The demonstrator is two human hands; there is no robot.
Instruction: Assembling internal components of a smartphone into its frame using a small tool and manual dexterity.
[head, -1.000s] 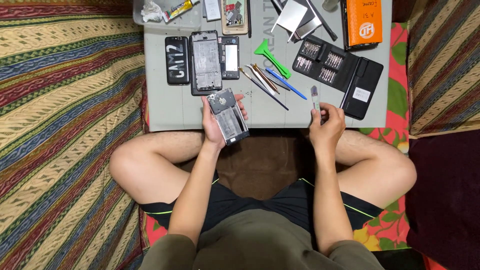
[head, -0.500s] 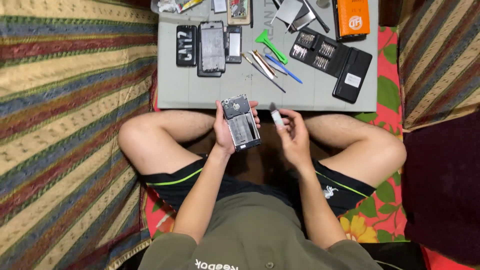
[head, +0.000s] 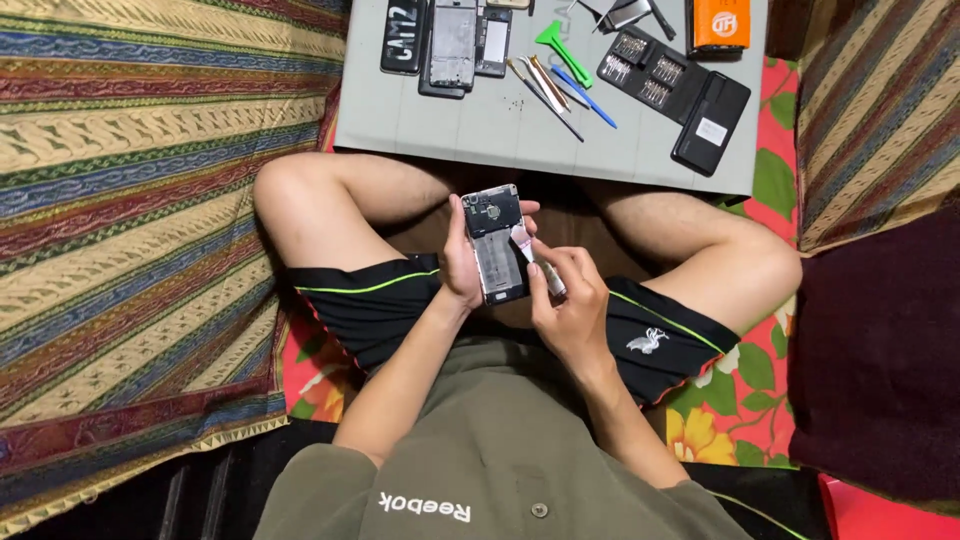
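Observation:
I sit cross-legged and hold an opened phone (head: 494, 240) in my left hand (head: 462, 262), its back cover off and the inner boards showing. My right hand (head: 565, 300) grips a small silver tool (head: 538, 262) whose tip rests on the phone's upper middle. Both hands are over my lap, just below the grey work mat (head: 420, 115).
On the mat lie dismantled phone parts (head: 452, 42), a green pry tool (head: 562, 42), thin pry sticks (head: 560, 90), an open black bit case (head: 672, 85) and an orange box (head: 722, 22). Striped blankets (head: 130, 200) flank me; a dark cushion (head: 880, 350) is at my right.
Both hands drew back from the mat's edge toward my lap. The right hand brought the tool over to the phone, and its tip now touches it.

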